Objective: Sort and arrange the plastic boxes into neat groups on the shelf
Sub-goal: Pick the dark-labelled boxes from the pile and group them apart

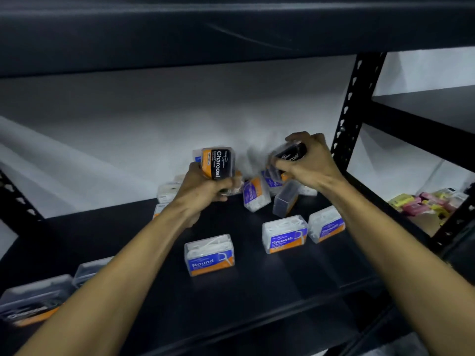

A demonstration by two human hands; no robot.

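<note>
Head view is showing you mid-sort, pulling the black-labelled boxes out of the heap at the back of the shelf [257, 291]. Your left hand [203, 191] is gripping a Charcoal box [218, 163] upright, lifted clear of the deck. Your right hand [305, 163] is closing around a second Charcoal box [291, 152], tilted and blurred, so whether it is fully free of the pile is hard to tell.

Beneath your hands the pile [257, 194] is lying jumbled against the white back wall [180, 119], boxes leaning on each other at angles. Nearer you, a Round box [209, 255] is standing alone, and two Smooth boxes [284, 233] [326, 224] are sitting just beside one another to its right.

You are probably about to gather the two Charcoal boxes into one group. Dark-filled boxes [36, 299] are lying at the near left edge, which looks like the likeliest home for them, though their labels are too blurred to confirm.

Open deck is waiting between the Round box and those left-hand boxes. Mind the upright post [352, 109] close to your right wrist, the upper shelf [231, 34] hanging low overhead, and the front lip, which those near-left boxes are sitting close to.
</note>
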